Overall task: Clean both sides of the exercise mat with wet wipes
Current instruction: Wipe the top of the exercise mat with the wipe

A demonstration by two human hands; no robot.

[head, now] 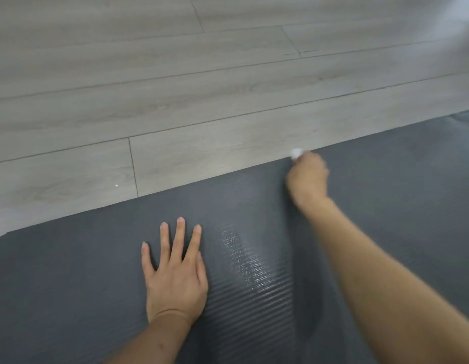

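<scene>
A dark grey ribbed exercise mat (83, 285) lies flat on the floor and fills the lower half of the view. My left hand (175, 274) presses flat on it, fingers straight and spread. My right hand (308, 177), blurred by motion, is at the mat's far edge with its fingers curled round a small white wet wipe (296, 153), of which only a bit shows past the knuckles. A wet glossy streak (249, 264) runs across the mat between my two hands.
Light grey wood-plank floor (175, 88) stretches beyond the mat's far edge. The mat's rounded corner (2, 239) is at the left. A crease shows in the mat at the far right (461, 118).
</scene>
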